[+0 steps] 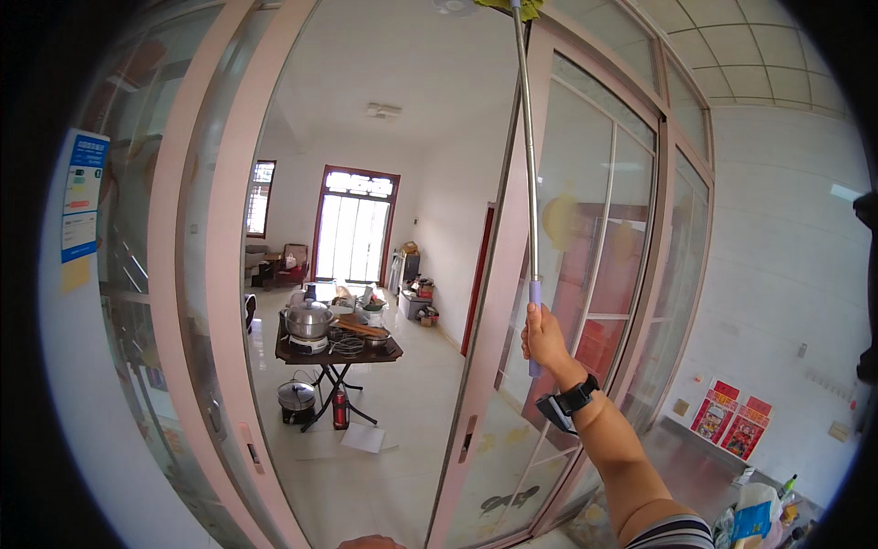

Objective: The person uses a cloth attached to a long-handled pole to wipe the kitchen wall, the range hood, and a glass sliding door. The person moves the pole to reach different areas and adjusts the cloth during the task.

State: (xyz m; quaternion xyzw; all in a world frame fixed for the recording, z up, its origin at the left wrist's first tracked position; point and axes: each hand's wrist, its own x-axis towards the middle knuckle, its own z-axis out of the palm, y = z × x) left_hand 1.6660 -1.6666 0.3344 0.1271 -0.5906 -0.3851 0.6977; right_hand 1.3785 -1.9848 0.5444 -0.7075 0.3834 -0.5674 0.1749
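Observation:
My right hand (547,337) is closed around the lavender grip (535,291) of a long metal pole (528,137), raised upright. At the pole's upper end, a yellow-green fluffy duster or mop head (511,7) lies near the top of the pink door frame, partly cut off by the picture's edge; whether it touches the frame I cannot tell. A black device is strapped to my right wrist. Only a small part of my left hand (372,542) shows at the bottom edge, its fingers hidden.
Pink-framed sliding glass doors (473,418) stand on both sides of an opening. Beyond it, a dark folding table (288,353) holds a metal steamer pot (309,320) and other cookware; a red flask (340,410) stands beneath. At lower right, a counter (675,446) bears bags and bottles.

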